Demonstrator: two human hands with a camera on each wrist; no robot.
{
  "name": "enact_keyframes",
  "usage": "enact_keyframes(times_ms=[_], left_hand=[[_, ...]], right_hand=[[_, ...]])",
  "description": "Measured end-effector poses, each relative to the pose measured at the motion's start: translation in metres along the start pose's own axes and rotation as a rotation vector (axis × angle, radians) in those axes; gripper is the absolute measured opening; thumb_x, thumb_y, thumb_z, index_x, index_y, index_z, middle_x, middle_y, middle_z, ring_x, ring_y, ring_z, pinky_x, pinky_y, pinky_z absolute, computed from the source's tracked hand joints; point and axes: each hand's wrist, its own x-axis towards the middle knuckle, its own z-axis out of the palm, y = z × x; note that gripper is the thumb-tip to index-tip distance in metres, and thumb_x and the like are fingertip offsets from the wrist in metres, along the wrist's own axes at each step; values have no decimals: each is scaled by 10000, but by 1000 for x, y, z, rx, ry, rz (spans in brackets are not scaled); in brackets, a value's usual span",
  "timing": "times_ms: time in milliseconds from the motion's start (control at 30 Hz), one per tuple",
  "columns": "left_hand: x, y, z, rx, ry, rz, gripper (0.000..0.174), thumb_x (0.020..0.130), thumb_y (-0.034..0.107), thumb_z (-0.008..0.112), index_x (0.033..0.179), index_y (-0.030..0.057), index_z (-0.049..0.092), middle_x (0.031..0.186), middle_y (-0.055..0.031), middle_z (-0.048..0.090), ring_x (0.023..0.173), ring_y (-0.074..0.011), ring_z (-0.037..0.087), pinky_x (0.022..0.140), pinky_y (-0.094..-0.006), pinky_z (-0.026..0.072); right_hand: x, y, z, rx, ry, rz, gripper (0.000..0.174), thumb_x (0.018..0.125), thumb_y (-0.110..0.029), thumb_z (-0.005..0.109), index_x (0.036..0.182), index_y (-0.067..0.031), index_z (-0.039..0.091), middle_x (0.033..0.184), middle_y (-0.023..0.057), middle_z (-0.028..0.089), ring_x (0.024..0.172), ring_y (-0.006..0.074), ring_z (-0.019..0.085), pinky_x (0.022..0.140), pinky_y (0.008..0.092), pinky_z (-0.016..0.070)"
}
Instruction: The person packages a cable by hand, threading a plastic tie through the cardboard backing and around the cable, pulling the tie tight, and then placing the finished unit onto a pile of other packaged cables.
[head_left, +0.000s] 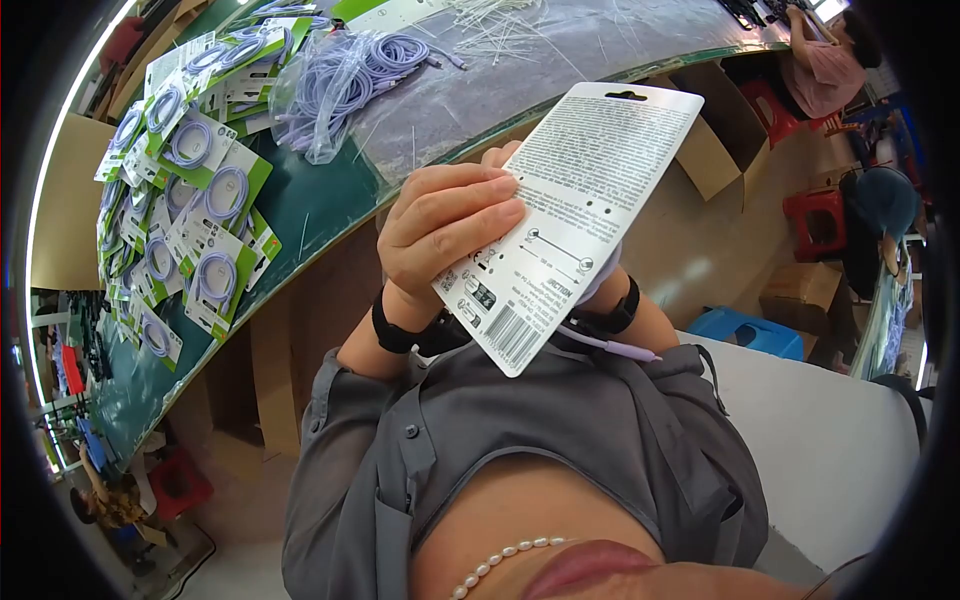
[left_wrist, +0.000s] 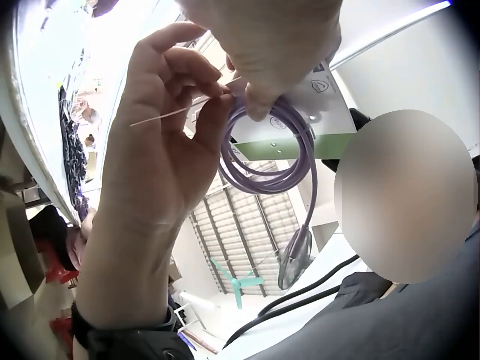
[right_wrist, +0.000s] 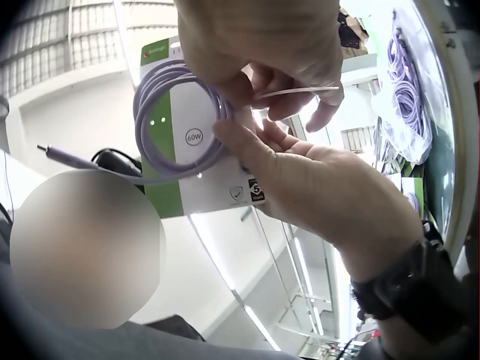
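The left hand (head_left: pixel 450 225) grips a printed card (head_left: pixel 600 160), fingers across its text side. In the right wrist view, the left hand's (right_wrist: pixel 322 184) thumb presses a coiled purple cable (right_wrist: pixel 143 112) against the card's green-and-white side. Mostly hidden behind the card in the head view, the right hand (left_wrist: pixel 154 150) pinches a thin white tie (left_wrist: pixel 161 116) beside the coil in the left wrist view. One purple cable end (head_left: pixel 630 350) hangs out below the card.
Carded purple cables (head_left: pixel 225 195) are piled on the green table (head_left: pixel 310 220) at left. Beyond them lie loose cables in clear plastic (head_left: pixel 325 95) and scattered white ties (head_left: pixel 495 30). Cardboard boxes (head_left: pixel 705 160) and a blue stool (head_left: pixel 745 330) stand at right; other people sit farther away.
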Motion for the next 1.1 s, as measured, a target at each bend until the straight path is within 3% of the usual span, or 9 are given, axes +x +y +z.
enact_keyframes(times_ms=[267,700,767,833,900,933,1000,1067,1100], left_hand=[[-1,2,3,-60,3,6,288,664,122,729,938,49,678,943,-92,661,898,-262,647,714,-323,510],[-4,4,6,-79,-41,-5,293,673,103,726,953,37,671,951,-96,658,898,-273,648,713,-319,506],[-6,3,7,-84,-55,-10,297,674,95,726,957,32,667,951,-100,658,899,-277,647,714,-316,506],[-14,-4,11,-77,21,-139,238,707,57,717,937,31,662,936,-85,656,865,-239,646,697,-293,501],[-23,-11,12,-64,56,-199,210,723,38,713,927,31,660,929,-77,655,849,-219,645,689,-282,498],[-29,-13,11,-151,125,-514,200,746,26,698,940,33,650,925,-67,651,835,-193,637,684,-272,494],[-37,-18,12,-324,279,-1142,183,791,3,669,966,37,630,918,-45,641,808,-140,621,675,-252,484],[-36,-23,15,-444,356,-1184,195,809,2,653,995,46,611,932,-43,630,811,-132,614,690,-253,486],[-36,-25,18,-576,426,-1224,208,828,0,636,1023,54,591,947,-41,619,814,-125,607,705,-254,487]], right_hand=[[2,-11,14,-219,31,-36,286,875,-213,599,1059,-32,477,1012,63,522,951,140,510,845,251,425],[8,-3,6,-16,-98,-221,270,842,-169,647,1029,-34,509,1019,82,539,926,137,537,811,261,450],[6,-4,1,-287,-40,-181,210,905,-231,562,968,-50,477,941,74,536,896,172,516,809,292,431],[-3,-2,-4,-419,-7,-161,213,937,-263,520,937,-59,461,903,70,535,882,189,506,808,308,421],[-17,8,-16,-869,125,-175,139,930,-164,524,971,-32,505,895,62,573,875,185,543,795,297,435],[-23,11,-21,-1090,190,-179,114,927,-115,527,989,-19,527,891,59,593,872,183,561,788,291,441],[-34,6,-12,-851,296,-77,108,909,-78,535,996,-18,554,894,62,608,856,186,580,780,285,449],[-44,0,-1,-383,505,141,149,874,-5,552,1012,-15,607,900,68,640,824,193,616,764,274,463],[-43,-2,2,-383,503,150,149,874,-5,552,1012,-15,607,900,68,640,824,193,616,764,274,463]])
